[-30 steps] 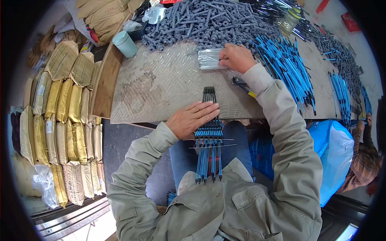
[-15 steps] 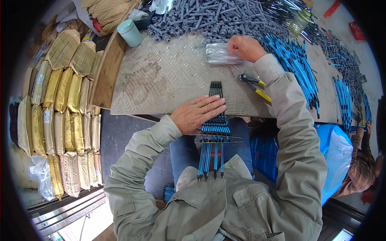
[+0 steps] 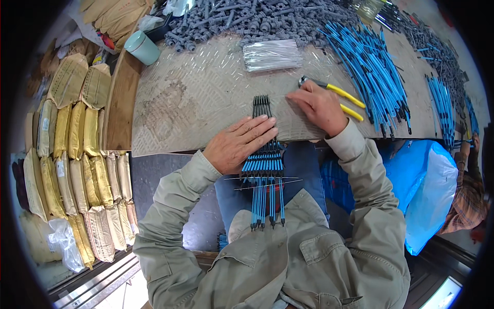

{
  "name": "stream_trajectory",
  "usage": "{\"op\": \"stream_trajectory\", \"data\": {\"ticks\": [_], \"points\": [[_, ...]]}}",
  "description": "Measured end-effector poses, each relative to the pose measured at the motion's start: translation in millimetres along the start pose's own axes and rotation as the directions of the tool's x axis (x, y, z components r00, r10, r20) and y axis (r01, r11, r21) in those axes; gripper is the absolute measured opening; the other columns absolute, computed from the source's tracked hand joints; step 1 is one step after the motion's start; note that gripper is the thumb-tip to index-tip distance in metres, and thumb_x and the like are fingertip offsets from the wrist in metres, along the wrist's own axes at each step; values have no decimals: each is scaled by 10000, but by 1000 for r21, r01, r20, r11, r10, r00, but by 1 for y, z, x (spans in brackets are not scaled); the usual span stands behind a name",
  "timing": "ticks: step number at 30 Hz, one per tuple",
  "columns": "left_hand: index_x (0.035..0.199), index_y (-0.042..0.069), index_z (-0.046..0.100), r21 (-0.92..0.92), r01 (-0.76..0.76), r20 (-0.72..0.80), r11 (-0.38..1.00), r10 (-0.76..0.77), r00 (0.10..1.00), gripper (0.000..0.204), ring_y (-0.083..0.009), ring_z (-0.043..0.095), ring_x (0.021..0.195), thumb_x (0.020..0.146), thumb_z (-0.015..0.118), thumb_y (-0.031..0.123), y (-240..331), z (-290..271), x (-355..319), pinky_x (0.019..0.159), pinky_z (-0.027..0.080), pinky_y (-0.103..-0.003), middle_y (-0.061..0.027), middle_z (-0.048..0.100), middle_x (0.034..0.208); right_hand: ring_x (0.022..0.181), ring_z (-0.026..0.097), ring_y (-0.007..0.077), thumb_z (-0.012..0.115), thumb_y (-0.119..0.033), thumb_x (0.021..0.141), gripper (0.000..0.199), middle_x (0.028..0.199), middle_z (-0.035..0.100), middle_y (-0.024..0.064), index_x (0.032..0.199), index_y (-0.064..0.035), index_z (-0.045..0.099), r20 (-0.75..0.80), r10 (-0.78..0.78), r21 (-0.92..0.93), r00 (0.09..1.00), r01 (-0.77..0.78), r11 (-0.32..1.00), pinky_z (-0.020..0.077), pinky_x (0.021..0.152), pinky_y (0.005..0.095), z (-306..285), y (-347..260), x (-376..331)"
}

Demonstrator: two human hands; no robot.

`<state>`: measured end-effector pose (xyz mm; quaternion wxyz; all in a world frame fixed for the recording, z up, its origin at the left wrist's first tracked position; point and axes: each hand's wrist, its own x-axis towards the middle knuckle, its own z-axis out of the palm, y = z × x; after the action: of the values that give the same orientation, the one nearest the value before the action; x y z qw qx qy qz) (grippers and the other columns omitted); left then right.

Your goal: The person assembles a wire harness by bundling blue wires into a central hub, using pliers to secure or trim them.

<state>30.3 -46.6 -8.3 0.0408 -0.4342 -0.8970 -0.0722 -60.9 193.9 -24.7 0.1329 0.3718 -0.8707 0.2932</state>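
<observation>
My left hand point(image 3: 241, 143) lies flat, fingers stretched out, across a row of thin blue rods with black ends point(image 3: 262, 164) at the table's front edge. The rods' black tips stick out beyond my fingers, and their blue ends hang over my lap. Two thin wires point(image 3: 267, 184) cross the rods below the hand. My right hand point(image 3: 323, 109) is closed beside end-cutting pliers with yellow handles point(image 3: 346, 96), partly covering them. Its thumb and forefinger are pinched together; what they hold, if anything, is too fine to make out. A bundle of silvery wires point(image 3: 272, 55) lies farther back.
Grey plastic fittings point(image 3: 267, 20) are heaped along the back of the table point(image 3: 190, 108). A pile of blue rods point(image 3: 368, 77) lies on the right. At the back left stands a pale green cup point(image 3: 142, 48). Stacked sacks point(image 3: 64, 129) fill the left side; another person point(image 3: 465, 190) sits far right.
My right hand has come from the wire bundle toward me, down beside the pliers. My left hand still rests on the rods. The view has shifted slightly.
</observation>
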Motion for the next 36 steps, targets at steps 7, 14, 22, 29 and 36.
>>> {"op": "stream_trajectory", "data": {"ticks": [7, 14, 22, 29, 36], "points": [[1340, 74, 358, -36, 10, 22, 999, -9, 1000, 686, -246, 323, 1297, 702, 599, 155, -2, 0, -1, 1051, 275, -379, -101, 331, 1410, 627, 581, 232, 601, -112, 769, 168, 763, 555, 45, 906, -168, 680, 69, -71, -137, 995, 80, 987, 444, 527, 342, 4, 2, 12], [1341, 79, 357, -49, 11, 36, 999, -10, 999, 680, -246, 320, 1299, 709, 594, 156, -2, 1, 0, 1053, 272, -383, -102, 333, 1408, 605, 579, 224, 592, -117, 777, 158, 762, 552, 38, 898, -173, 679, 10, -97, -120, 995, 97, 988, 440, 510, 342, 7, 4, 11], [1348, 77, 347, -63, 8, 27, 998, -6, 1000, 730, -247, 307, 1309, 681, 625, 174, -2, 2, 0, 1052, 273, -394, -102, 327, 1411, 614, 577, 244, 577, -117, 789, 132, 762, 548, 42, 877, -163, 665, 47, -167, -67, 985, 170, 983, 445, 521, 351, 9, 15, 24], [1357, 94, 340, -58, 22, 29, 998, -20, 999, 562, -230, 307, 1313, 806, 450, 119, -3, 1, -3, 1070, 258, -373, -72, 313, 1426, 635, 571, 274, 544, -124, 823, 83, 751, 531, 53, 877, -137, 606, 98, -155, -50, 983, 160, 986, 436, 521, 373, 14, -1, 29], [1354, 79, 342, -130, 0, 5, 992, 0, 1000, 642, -241, 300, 1317, 747, 543, 134, -5, 3, -6, 1074, 248, -381, -95, 303, 1429, 656, 570, 292, 541, -148, 835, 49, 779, 525, 57, 869, -119, 523, 194, -131, -91, 972, 151, 984, 421, 515, 399, 21, -9, 41]]}}
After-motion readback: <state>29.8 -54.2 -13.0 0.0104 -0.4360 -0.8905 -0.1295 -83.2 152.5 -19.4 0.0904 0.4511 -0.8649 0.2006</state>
